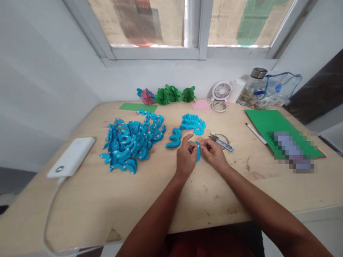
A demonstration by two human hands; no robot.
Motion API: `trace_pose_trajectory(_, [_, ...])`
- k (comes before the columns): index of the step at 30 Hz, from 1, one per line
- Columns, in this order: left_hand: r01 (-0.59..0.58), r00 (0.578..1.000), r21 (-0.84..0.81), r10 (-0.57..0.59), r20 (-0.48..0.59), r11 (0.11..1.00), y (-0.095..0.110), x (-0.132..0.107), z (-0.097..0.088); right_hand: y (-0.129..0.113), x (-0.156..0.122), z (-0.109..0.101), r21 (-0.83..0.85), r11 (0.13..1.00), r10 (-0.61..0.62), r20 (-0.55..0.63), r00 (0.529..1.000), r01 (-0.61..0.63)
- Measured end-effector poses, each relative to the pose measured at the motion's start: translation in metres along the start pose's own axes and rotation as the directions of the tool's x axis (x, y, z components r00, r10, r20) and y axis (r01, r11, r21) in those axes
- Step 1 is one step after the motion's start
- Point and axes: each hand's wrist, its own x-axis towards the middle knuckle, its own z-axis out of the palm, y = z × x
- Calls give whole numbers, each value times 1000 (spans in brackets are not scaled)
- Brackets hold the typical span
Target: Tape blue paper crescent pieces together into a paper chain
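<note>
Between my fingertips is a small blue paper piece (198,154), curved like the others on the table. My left hand (186,157) pinches its left side, with the index finger raised. On its upper right edge, my right hand (213,152) closes thumb and finger near a small white spot. Just beyond my hands lie a folded blue paper strip (174,137) and a row of blue curved pieces (192,122). A large heap of blue paper pieces (131,141) with white patches spreads to the left. Blue-handled snips (223,144) rest beside my right hand.
A white power bank (71,157) with a cable lies at left. Green paper ornaments (173,93) and a small fan (222,90) stand along the wall. Tape rolls (218,106), a glass bottle (248,89), a white pen (255,133) and a green sheet (278,125) are farther right.
</note>
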Motion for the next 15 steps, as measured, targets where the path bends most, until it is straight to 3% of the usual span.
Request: trace_pose_trajectory(15, [42,999,-76,-43,-9,996,2,1,0,-7,-1,-2,-133,989,-68,0,998,68])
